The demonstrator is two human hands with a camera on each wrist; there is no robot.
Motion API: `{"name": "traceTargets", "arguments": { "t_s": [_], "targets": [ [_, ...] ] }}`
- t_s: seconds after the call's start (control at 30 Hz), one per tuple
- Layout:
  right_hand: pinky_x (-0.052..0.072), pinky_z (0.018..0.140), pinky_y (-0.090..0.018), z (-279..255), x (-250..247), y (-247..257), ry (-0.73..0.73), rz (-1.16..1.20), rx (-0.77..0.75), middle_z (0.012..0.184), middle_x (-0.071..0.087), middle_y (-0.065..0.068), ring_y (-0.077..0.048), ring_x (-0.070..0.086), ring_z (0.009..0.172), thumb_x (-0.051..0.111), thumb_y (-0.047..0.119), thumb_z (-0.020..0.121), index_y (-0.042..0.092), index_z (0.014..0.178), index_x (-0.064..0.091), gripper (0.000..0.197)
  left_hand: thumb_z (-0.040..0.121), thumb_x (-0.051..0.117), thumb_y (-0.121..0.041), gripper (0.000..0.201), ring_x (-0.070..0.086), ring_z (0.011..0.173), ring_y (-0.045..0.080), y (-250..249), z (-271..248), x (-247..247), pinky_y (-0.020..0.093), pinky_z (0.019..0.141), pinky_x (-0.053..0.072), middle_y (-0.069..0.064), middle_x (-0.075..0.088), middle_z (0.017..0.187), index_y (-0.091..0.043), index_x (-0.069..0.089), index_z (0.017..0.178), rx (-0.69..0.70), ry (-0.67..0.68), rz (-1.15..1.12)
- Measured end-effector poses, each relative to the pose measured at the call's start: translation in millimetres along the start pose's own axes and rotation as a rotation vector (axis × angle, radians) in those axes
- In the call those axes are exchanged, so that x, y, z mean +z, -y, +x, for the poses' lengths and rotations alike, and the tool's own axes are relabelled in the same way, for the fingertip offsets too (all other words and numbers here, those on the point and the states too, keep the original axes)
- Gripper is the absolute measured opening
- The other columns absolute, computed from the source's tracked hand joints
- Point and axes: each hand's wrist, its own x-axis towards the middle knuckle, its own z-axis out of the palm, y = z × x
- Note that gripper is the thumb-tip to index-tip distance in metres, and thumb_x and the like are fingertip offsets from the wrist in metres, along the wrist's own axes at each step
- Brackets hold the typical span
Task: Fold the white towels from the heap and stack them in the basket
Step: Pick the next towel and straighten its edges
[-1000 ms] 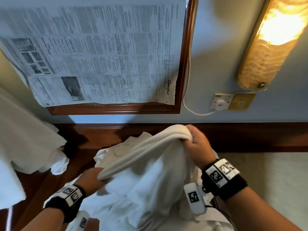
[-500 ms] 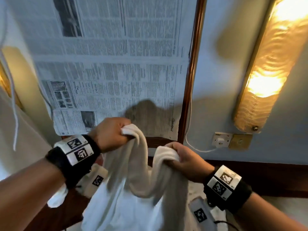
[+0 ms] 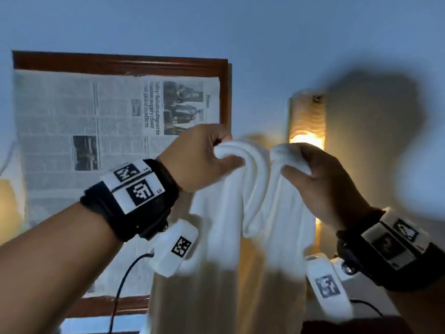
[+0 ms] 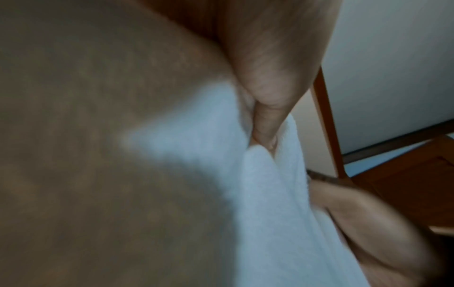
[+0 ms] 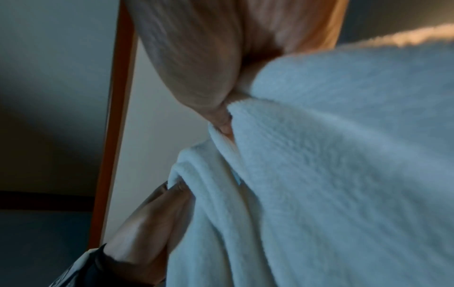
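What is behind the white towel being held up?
Behind the white towel, gripped by the left hand and right hand, show the lit wall lamp and the newspaper's wooden frame. The lamp's lower part is covered.

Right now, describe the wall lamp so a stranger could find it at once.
Start at the big wood-framed newspaper on the blue wall. Look right, past the white towel held up by both hands: the lamp is a tall ribbed cream panel glowing amber, the only lit thing there.
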Motion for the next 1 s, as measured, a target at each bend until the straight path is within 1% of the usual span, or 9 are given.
{"name": "traceTargets", "arguments": {
  "t_s": [0.13, 0.37, 0.47, 0.53, 0.63, 0.73, 0.83, 0.93, 1.0],
  "targets": [
    [0.049, 0.09, -0.022, -13, -87, 10, -0.055, -0.07, -0.043, 0.105, 0.073, 0.007, -0.008, 0.066, 0.101, 0.064, 0.014, 0.091, 0.017, 0.111, 0.069, 0.02, 0.087, 0.075, -0.029, 0.032, 0.046, 0.056, 0.007, -56, 10, 53, 0.023, 0.055, 0.034, 0.0, 0.054, 0.064, -0.008, 0.056, 0.072, 0.054, 0.06, -0.135],
    [0.051, 0.082, -0.018, -87, -292, 26, -0.154, -0.308, 0.051, 0.099, 0.073, 0.005, -0.009, 0.068, 0.093, 0.064, 0.023, 0.084, 0.019, 0.107, 0.069, 0.025, 0.084, 0.077, -0.026, 0.031, 0.042, 0.054, 0.007, -214, 56, 174, 0.019, 0.051, 0.032, 0.003, 0.05, 0.062, -0.004, 0.057, 0.074, 0.081, 0.12, -0.447],
    [0.053, 0.083, -0.022, -134, -376, 41, -0.163, -0.42, 0.108, 0.1, 0.073, 0.005, -0.009, 0.068, 0.093, 0.065, 0.022, 0.087, 0.018, 0.109, 0.069, 0.023, 0.075, 0.084, -0.037, 0.032, 0.062, 0.064, 0.016, -298, 73, 232, 0.031, 0.06, 0.047, -0.003, 0.066, 0.071, -0.014, 0.062, 0.083, 0.153, 0.252, -0.575],
    [0.052, 0.083, -0.02, -169, -423, 56, -0.168, -0.507, 0.143, 0.1, 0.073, 0.006, -0.006, 0.067, 0.093, 0.067, 0.016, 0.089, 0.018, 0.11, 0.069, 0.022, 0.067, 0.084, -0.051, 0.044, 0.07, 0.078, 0.01, -350, 77, 270, 0.032, 0.069, 0.055, -0.006, 0.073, 0.086, -0.028, 0.064, 0.099, 0.196, 0.372, -0.636],
    [0.048, 0.077, -0.012, -215, -476, 79, -0.119, -0.546, 0.246, 0.098, 0.073, 0.004, -0.004, 0.066, 0.087, 0.066, -0.001, 0.088, 0.011, 0.109, 0.067, 0.024, 0.074, 0.084, -0.043, 0.05, 0.069, 0.092, 0.007, -419, 69, 321, 0.029, 0.08, 0.055, -0.008, 0.073, 0.103, -0.036, 0.061, 0.118, 0.339, 0.549, -0.762],
    [0.046, 0.083, -0.013, -253, -514, 93, -0.009, -0.619, 0.316, 0.1, 0.072, 0.0, -0.003, 0.066, 0.093, 0.064, -0.01, 0.088, 0.004, 0.11, 0.066, 0.026, 0.077, 0.08, -0.037, 0.032, 0.063, 0.092, -0.007, -476, 55, 370, 0.017, 0.082, 0.05, -0.019, 0.07, 0.099, -0.035, 0.065, 0.105, 0.458, 0.752, -0.855],
    [0.042, 0.091, -0.01, -285, -549, 95, 0.026, -0.782, 0.297, 0.106, 0.071, 0.002, -0.001, 0.064, 0.1, 0.064, -0.003, 0.088, 0.002, 0.109, 0.069, 0.022, 0.066, 0.072, -0.051, 0.038, 0.067, 0.094, 0.001, -521, 50, 414, 0.028, 0.087, 0.055, -0.011, 0.074, 0.1, -0.028, 0.071, 0.096, 0.466, 0.864, -0.926],
    [0.045, 0.082, -0.011, -307, -589, 91, -0.083, -0.807, 0.443, 0.102, 0.071, 0.005, -0.001, 0.065, 0.093, 0.07, 0.007, 0.089, 0.009, 0.111, 0.068, 0.022, 0.062, 0.068, -0.059, 0.056, 0.065, 0.08, 0.008, -551, 63, 454, 0.042, 0.08, 0.053, 0.004, 0.074, 0.092, -0.015, 0.071, 0.097, 0.423, 0.808, -0.948],
    [0.048, 0.072, -0.021, -321, -616, 83, -0.142, -0.835, 0.572, 0.095, 0.071, 0.004, -0.007, 0.065, 0.084, 0.076, 0.018, 0.087, 0.017, 0.11, 0.067, 0.024, 0.062, 0.063, -0.061, 0.059, 0.055, 0.069, 0.008, -567, 82, 477, 0.044, 0.07, 0.049, 0.002, 0.067, 0.076, -0.009, 0.068, 0.091, 0.399, 0.712, -0.935]
  ]
}}
